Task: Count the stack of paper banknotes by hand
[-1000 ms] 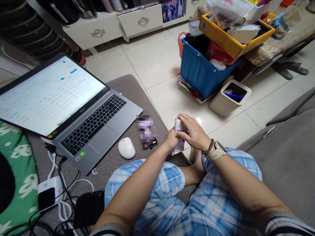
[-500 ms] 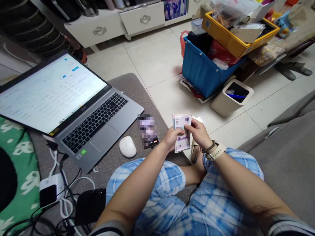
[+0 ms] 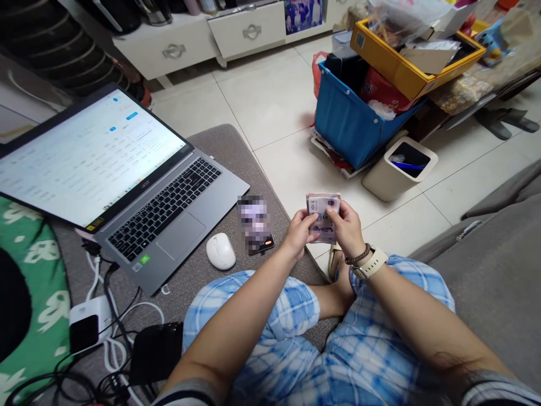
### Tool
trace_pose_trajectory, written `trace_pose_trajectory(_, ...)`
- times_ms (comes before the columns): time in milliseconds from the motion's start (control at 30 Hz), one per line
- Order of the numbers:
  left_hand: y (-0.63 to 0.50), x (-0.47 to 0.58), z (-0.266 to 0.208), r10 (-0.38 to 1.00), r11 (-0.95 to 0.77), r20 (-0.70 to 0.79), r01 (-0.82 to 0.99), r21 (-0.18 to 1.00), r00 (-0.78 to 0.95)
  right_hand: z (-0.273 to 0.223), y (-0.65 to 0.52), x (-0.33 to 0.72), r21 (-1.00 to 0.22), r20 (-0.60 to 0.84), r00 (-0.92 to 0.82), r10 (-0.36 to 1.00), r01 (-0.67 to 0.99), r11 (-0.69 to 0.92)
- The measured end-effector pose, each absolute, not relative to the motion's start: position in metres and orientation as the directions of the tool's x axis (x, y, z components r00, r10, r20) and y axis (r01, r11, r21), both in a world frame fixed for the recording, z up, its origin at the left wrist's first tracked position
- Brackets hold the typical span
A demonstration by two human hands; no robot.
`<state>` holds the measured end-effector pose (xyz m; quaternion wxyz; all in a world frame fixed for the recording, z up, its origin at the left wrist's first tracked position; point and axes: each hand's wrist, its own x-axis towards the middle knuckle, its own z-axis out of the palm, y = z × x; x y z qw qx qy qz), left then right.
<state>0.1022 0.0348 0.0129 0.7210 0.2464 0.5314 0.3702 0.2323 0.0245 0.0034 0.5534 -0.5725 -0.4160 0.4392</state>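
Note:
A stack of banknotes [image 3: 323, 203], pale with purple print and a figure 5 on the top note, is held over the gap past my knees. My left hand [image 3: 299, 232] grips its left edge, thumb lying across the face. On the right edge, my right hand [image 3: 349, 228] is closed as well, its thumb pressing the top note. The fingers behind the stack are mostly hidden. Left of my hands, a phone [image 3: 256, 228] with a lit, blurred screen lies on the grey seat [image 3: 228, 141]. Beside it sits a white mouse [image 3: 221, 251].
An open laptop [image 3: 181, 220] stands on the seat at left. Cables and a white charger [image 3: 91, 321] lie near it. Beyond, a blue bin [image 3: 350, 121] carries a yellow box [image 3: 416, 79]. A beige waste bin [image 3: 380, 175] stands on the tiled floor.
Both hands have shifted slightly right with the banknotes, and the stack sits more squarely between them. My left thumb and fingers now lie farther up the left edge.

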Motion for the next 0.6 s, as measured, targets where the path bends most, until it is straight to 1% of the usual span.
trace_pose_trajectory(67,0.0322,0.1038,0.015,0.76,0.646,-0.607,-0.361,0.672,0.232,0.0047,0.0221,0.2284,-0.998,-0.045,0.261,0.964,-0.057,-0.031)
trace_pose_trajectory(133,0.0309,0.1051,0.0147,0.734,0.674,-0.617,-0.413,0.613,0.284,0.0043,0.0205,0.2261,-0.994,-0.065,0.269,0.961,-0.102,-0.039)
trace_pose_trajectory(200,0.0305,0.1061,0.0129,0.708,0.7,-0.629,-0.433,0.568,0.32,0.0026,0.0199,0.2255,-0.991,-0.089,0.293,0.952,-0.125,-0.054)
trace_pose_trajectory(267,0.0305,0.107,0.0109,0.686,0.722,-0.642,-0.429,0.543,0.342,0.0002,0.02,0.2261,-0.992,-0.097,0.322,0.942,-0.109,-0.065)
trace_pose_trajectory(400,0.0313,0.1077,0.0106,0.708,0.702,-0.624,-0.419,0.576,0.329,-0.0031,0.0219,0.2278,-0.997,-0.074,0.358,0.931,-0.035,-0.066)
trace_pose_trajectory(600,0.0346,0.1049,0.0138,0.75,0.657,-0.605,-0.405,0.635,0.269,-0.0013,0.0244,0.2268,-0.994,-0.1,0.3,0.949,-0.065,-0.085)
